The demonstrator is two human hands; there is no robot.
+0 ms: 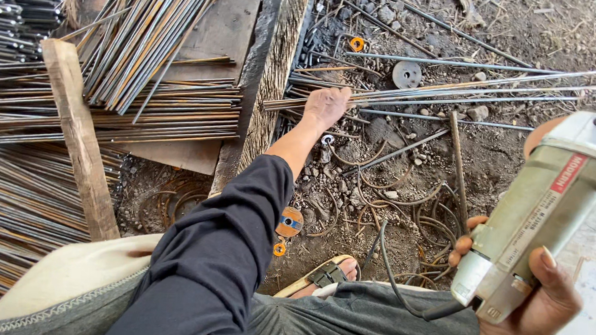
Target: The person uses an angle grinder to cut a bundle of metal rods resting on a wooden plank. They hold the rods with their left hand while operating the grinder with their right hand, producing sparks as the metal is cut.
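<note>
- Nearest us, our right hand (538, 301) is wrapped tight around a grey-green angle grinder (541, 202), its cord (399, 283) trailing beside our sandalled foot (327, 275).
- We judge the cord could snag on the bent wire scraps (402, 197).
- Farther out, our left hand (325, 107) presses flat, fingers loose, on the long steel rods (446, 93); they could roll or slip.

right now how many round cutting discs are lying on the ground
4: grey disc and small orange ring beyond the left hand; worn orange-blue disc and small orange ring near the sandalled foot. Debris may hide others.
</note>
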